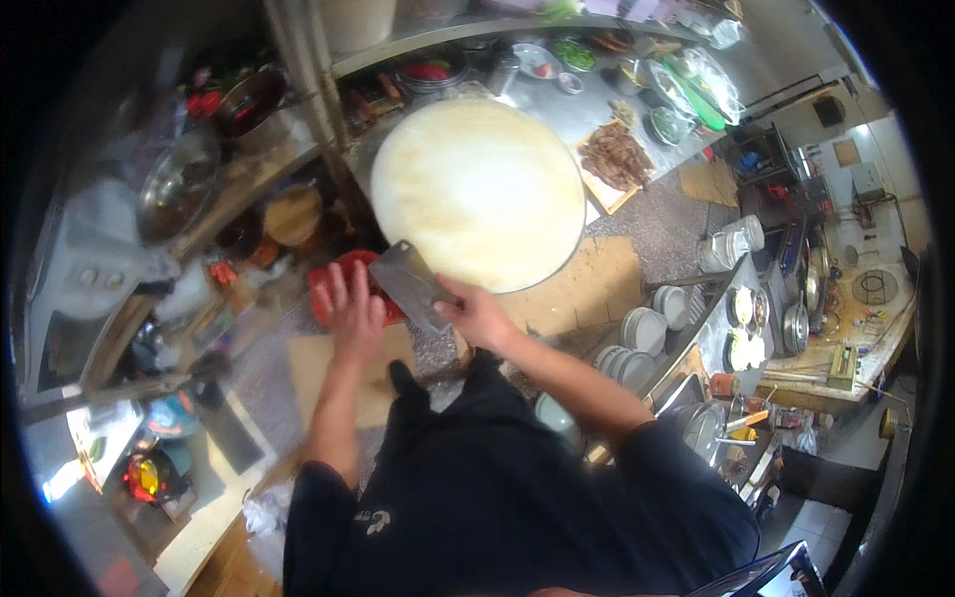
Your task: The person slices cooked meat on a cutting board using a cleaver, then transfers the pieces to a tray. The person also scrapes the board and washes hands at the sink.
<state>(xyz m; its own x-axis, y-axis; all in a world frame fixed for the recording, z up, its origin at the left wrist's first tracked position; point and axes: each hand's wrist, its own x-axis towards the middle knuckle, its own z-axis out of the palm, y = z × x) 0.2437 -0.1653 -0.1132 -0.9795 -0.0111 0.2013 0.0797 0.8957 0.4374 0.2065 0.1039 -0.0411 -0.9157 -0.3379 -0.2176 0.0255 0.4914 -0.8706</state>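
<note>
My right hand (474,312) grips a dark metal Chinese cleaver (410,283), its broad blade pointing up and to the left. The blade hangs at the near left edge of a large round pale chopping board (481,190). My left hand (356,313), blurred, is spread with its fingers apart and holds nothing. It is over the near side of a red container (328,287), which the hand and the cleaver partly hide. What lies inside the container cannot be made out.
Sliced brown meat lies on a tray (597,195) right of the board. Behind stand a plate (536,60), a bowl of chopped greens (574,56) and plastic bags (712,82). Cardboard (589,287) covers the floor. White tubs (643,330) stand at right; a metal bowl (179,186) sits left.
</note>
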